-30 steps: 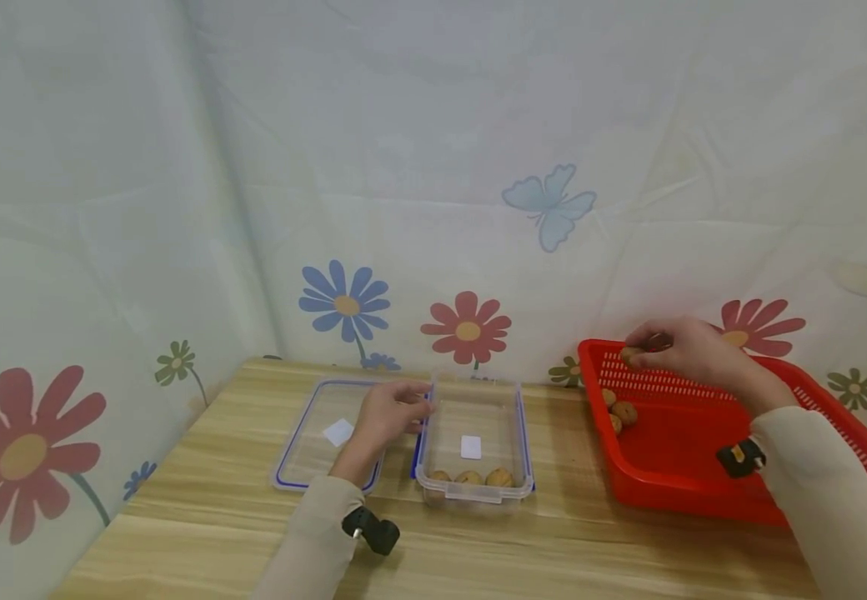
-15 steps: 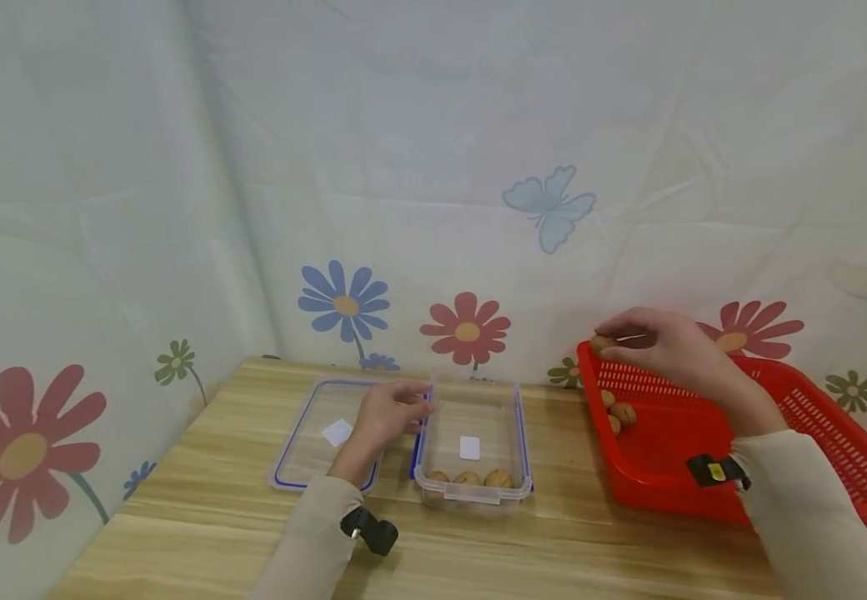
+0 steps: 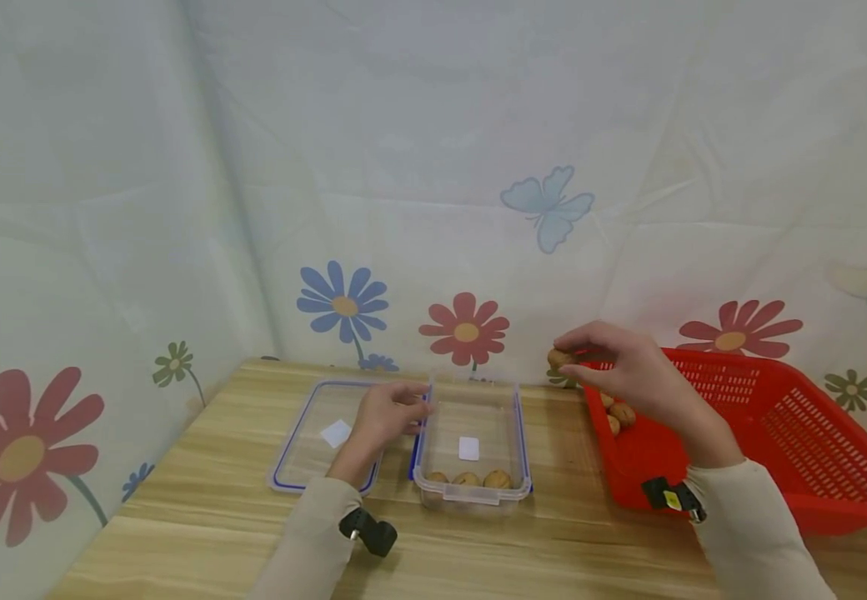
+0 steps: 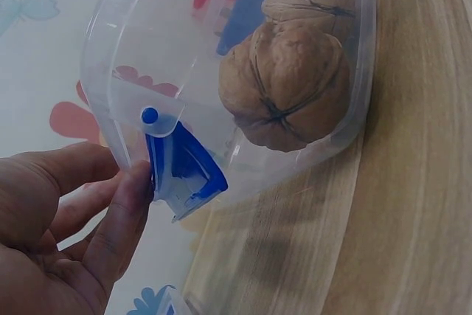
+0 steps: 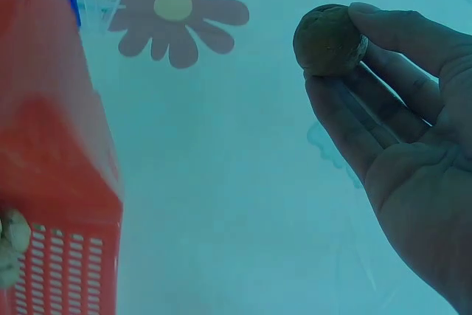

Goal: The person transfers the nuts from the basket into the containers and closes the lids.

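Note:
My right hand (image 3: 628, 367) pinches a walnut (image 3: 560, 359) between thumb and fingertips, in the air just left of the red basket. The right wrist view shows the same walnut (image 5: 330, 40) at the fingertips. Between the hands stands a clear plastic box (image 3: 518, 425) with its top uncovered. Several walnuts (image 3: 467, 479) lie along its near end. At the box's left edge, my left hand (image 3: 388, 412) grips the rim. Up close, the left hand (image 4: 81, 219) has its fingertips at the rim beside a blue latch (image 4: 184, 167) that hangs down.
A clear lid (image 3: 309, 433) with a blue seal lies flat left of the box. The red basket (image 3: 704, 492) stands on the right, with a few walnuts (image 3: 621, 414) in its left corner. A flower-printed curtain (image 3: 418, 208) hangs behind the wooden table (image 3: 201, 517).
My right hand has moved left with the walnut, from over the basket to past its left rim. The basket has shifted slightly at its right end. My left hand stays at the box.

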`<state>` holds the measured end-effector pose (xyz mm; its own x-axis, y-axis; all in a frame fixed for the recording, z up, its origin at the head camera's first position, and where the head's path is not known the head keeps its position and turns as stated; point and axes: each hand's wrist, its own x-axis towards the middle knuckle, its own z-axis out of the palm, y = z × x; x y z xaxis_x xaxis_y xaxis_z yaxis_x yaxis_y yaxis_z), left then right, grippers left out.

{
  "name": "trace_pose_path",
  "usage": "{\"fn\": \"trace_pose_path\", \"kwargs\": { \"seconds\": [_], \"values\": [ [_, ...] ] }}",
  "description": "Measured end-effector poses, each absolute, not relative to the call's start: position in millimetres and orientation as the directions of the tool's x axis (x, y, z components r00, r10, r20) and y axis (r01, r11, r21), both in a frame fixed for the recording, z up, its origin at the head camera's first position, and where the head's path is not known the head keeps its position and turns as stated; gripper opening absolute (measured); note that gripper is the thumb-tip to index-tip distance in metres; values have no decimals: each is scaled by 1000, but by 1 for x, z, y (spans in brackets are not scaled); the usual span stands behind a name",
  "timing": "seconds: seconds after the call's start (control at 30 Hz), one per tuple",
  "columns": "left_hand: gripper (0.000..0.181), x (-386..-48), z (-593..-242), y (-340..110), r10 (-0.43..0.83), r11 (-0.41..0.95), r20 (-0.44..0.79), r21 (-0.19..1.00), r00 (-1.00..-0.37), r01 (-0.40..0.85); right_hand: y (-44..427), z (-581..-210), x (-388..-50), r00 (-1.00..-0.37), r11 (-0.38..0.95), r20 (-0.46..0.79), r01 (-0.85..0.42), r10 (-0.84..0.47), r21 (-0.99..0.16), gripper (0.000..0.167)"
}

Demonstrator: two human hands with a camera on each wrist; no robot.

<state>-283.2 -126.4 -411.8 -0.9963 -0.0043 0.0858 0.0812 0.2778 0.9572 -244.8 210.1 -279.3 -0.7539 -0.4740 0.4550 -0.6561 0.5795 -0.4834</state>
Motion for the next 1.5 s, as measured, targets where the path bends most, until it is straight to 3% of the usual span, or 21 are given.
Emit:
{"fn": "trace_pose_path", "kwargs": {
  "seconds": [0.43, 1.27, 1.5],
  "values": [
    [32, -284, -414, -126, 0, 262, 95, 961, -996, 92, 173, -306, -247, -782, 520, 407, -620, -473, -587, 30],
    [35, -287, -416, -125, -4, 271, 104, 958, -995, 99, 122, -352, -256, -670, 370, 430, -715, -605, -594, 26],
    [35, -288, -416, -127, 5, 279, 92, 956, -996, 90, 110, -365, -259, -676, 363, 386, -693, -628, -622, 24]
  ]
}}
